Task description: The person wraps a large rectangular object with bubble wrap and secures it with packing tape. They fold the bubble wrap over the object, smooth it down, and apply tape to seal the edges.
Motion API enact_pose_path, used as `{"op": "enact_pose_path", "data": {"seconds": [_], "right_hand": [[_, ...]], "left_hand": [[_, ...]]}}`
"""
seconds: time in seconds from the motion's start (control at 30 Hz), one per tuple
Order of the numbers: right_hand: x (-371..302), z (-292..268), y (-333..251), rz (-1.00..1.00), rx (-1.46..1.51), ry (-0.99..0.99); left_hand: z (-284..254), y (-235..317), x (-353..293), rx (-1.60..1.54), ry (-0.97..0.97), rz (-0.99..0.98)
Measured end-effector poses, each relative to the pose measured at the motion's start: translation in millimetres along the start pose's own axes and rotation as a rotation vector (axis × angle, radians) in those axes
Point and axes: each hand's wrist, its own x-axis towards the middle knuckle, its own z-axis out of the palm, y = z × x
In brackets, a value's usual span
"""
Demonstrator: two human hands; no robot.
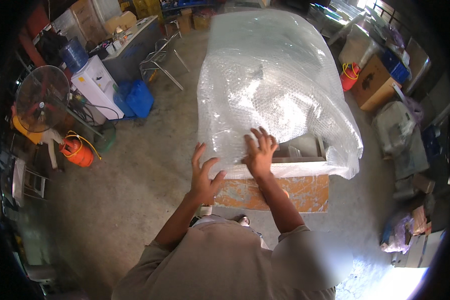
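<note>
Holding both hands out over the near edge of the tabletop [305, 196]: with the left hand [203, 177] spread wide by the near left corner of the bubble wrap [265, 75], and with the right hand [260, 157] loosely splayed, fingers bent, just left of the uncovered gap [295, 148]; no telling from here about fingertip contact with the wrap. Find it draped over a pale boxy thing [312, 145], back from the tabletop's near edge and spilling out past its right edge. To do well, probably best to keep both palms light, to ease slack from the left corner toward the right, and to draw the loose near edge down evenly rather than tug at one spot. Watch the gap, likely a place for snagging on the rim; check the bulge beyond the right edge before pressing anything down
</note>
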Motion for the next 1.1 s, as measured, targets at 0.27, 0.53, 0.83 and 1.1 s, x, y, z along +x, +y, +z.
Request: {"op": "enact_pose_path", "data": {"seconds": [0.27,0.53,0.83,1.1], "right_hand": [[2.2,-40.3,-9.6,-0.215,0.035,0.238],[-25.3,-62.7,-67.8,-0.328,-0.074,0.062],[-38.7,-41.9,-82.3,-0.303,0.147,-0.021],[-97.4,-6.2,-85.3,0.042,0.232,0.079]], "left_hand": [[4.9,-23.7,-9.6,0.199,-0.078,-0.188],[-1.1,-26.9,13.8,0.042,-0.183,-0.233],[-20.6,1.1,32.2,-0.336,-0.392,-0.694],[-33.4,-7.4,30.5,-0.790,-0.256,-0.899]]}}
